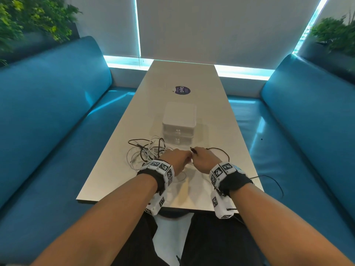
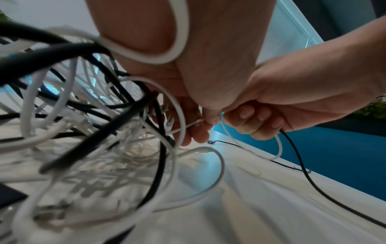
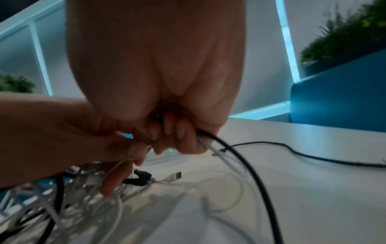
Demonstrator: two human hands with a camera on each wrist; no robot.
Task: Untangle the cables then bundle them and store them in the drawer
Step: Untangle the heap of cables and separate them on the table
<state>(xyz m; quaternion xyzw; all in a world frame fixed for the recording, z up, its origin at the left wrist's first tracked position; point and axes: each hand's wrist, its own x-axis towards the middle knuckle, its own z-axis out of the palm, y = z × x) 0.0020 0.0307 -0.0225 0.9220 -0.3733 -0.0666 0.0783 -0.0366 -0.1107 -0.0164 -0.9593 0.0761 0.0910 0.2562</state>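
A tangle of black and white cables (image 1: 148,150) lies on the table just in front of a small white drawer unit (image 1: 179,121), whose drawers are closed. My two hands meet to the right of the tangle. My left hand (image 2: 200,125) pinches a thin white cable (image 2: 188,126), and a thicker white loop (image 2: 175,54) hangs across its palm. My right hand (image 3: 173,137) has its fingers curled round a black cable (image 3: 240,156) and a white cable (image 3: 211,148). A black plug tip (image 1: 193,150) sticks up from its fist.
The pale table (image 1: 192,192) is narrow, with blue benches (image 1: 57,131) on both sides. A black cable (image 1: 222,150) runs to the table's right edge and hangs over it. A USB plug (image 3: 175,175) lies loose. A round purple sticker (image 1: 182,90) sits behind the drawer unit.
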